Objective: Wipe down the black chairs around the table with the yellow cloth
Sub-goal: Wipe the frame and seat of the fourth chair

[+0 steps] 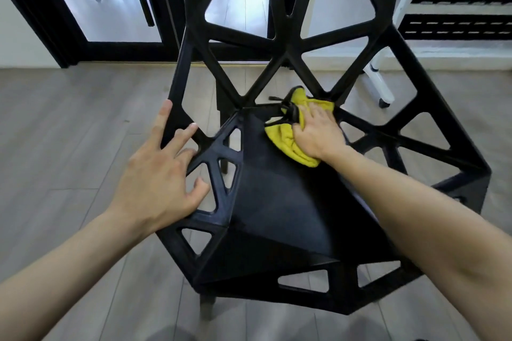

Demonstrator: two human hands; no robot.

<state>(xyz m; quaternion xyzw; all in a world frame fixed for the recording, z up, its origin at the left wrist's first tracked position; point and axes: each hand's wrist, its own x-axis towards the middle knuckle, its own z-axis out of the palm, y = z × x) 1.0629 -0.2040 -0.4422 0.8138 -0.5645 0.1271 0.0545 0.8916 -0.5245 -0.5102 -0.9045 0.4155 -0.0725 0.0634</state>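
A black chair [277,202] with triangular cut-outs fills the middle of the view, its seat facing me and its backrest rising at the top. The yellow cloth [288,144] lies bunched at the back of the seat, where seat and backrest meet. My right hand [318,133] lies flat on top of the cloth and presses it against the seat. My left hand [163,171] rests on the chair's left armrest frame with its fingers spread and loosely curved over the struts.
Grey wood-look floor [69,133] surrounds the chair. A black-framed glass door [110,8] stands behind at the upper left. A white frame leg on a caster [383,91] and black slatted shelves [457,3] are at the upper right.
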